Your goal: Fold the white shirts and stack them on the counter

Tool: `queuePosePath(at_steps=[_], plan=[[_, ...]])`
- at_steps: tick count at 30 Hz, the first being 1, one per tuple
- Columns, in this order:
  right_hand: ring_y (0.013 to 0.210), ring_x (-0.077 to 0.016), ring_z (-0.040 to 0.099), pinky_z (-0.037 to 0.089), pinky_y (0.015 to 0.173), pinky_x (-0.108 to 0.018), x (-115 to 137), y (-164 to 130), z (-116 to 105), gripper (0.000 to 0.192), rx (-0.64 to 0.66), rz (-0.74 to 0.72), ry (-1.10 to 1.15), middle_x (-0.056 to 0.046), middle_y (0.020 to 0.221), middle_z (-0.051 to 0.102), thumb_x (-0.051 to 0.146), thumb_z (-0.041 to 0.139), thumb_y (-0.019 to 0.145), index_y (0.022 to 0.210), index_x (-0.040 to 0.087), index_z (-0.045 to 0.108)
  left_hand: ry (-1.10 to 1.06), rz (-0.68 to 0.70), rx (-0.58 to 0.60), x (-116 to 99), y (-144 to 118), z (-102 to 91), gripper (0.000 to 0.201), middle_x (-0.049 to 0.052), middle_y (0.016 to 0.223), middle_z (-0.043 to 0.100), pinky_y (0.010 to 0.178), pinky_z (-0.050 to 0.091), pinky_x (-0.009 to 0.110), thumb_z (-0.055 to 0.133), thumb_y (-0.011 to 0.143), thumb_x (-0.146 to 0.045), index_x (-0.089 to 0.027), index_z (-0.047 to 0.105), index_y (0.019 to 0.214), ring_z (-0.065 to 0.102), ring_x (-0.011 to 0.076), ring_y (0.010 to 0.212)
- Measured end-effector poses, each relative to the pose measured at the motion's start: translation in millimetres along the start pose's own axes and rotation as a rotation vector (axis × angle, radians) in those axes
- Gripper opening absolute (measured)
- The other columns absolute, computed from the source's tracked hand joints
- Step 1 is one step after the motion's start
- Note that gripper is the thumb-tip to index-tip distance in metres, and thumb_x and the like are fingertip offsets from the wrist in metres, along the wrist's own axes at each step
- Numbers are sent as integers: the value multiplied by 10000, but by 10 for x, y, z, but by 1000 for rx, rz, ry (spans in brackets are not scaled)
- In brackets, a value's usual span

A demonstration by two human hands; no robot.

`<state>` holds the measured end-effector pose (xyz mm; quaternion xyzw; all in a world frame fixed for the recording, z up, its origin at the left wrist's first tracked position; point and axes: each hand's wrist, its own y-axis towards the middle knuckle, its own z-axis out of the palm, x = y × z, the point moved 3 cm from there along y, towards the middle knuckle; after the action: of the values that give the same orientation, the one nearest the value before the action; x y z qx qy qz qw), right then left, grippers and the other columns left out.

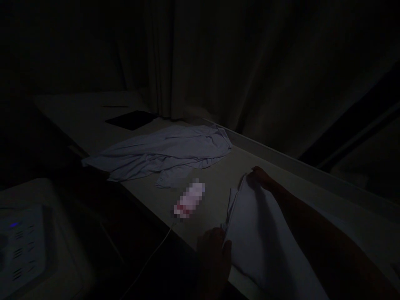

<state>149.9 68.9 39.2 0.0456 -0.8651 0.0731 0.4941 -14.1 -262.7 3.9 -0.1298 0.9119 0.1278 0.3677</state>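
Note:
In the dark head view, a white cloth garment (pixel 268 233) lies in front of me at the lower right, its near part smooth and flat. My left hand (pixel 215 250) grips its left edge near the front of the table, the thumb over the cloth. At the far corner, my right hand (pixel 260 177) has its fingers closed on the same cloth, and the forearm reaches across it. Beyond, a light-coloured long-sleeved shirt (pixel 175 146) is spread on the table, rumpled, its cuff towards me. The poor light hides details of the held cloth.
A lit, pixelated phone-like thing (pixel 189 200) lies between shirt and hands, with a cable (pixel 156 250) running off the front edge. A flat dark object (pixel 133 120) sits farther back on the table (pixel 78 112). Curtains (pixel 203 62) hang behind; a power strip (pixel 21 241) is lower left.

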Motion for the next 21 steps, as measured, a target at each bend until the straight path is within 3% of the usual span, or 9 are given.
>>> queuePosePath(at_steps=[7, 13, 21], plan=[[554, -127, 580, 415, 477, -220, -74, 97, 29, 447, -44, 37, 36, -15, 742, 677, 343, 756, 581, 975, 179, 623, -20, -104, 67, -12, 11, -26, 179, 66, 1005, 634, 836, 378, 373, 444, 872, -195, -212, 596, 964, 556, 224, 921], [603, -144, 594, 411, 472, -214, -227, 253, 142, 441, -213, 126, 3, -30, 711, 670, 290, 846, 459, 829, 161, 643, 22, -166, 122, -42, 28, -38, 208, 71, 1021, 631, 836, 373, 371, 422, 877, -183, -217, 603, 974, 543, 231, 930], [567, -159, 605, 445, 453, -232, -338, 442, 203, 442, -259, 202, 54, -3, 622, 642, 259, 864, 399, 749, 168, 610, 33, -212, 130, -68, 35, -50, 217, 73, 1048, 627, 836, 373, 359, 402, 901, -187, -207, 588, 1011, 531, 231, 945]])
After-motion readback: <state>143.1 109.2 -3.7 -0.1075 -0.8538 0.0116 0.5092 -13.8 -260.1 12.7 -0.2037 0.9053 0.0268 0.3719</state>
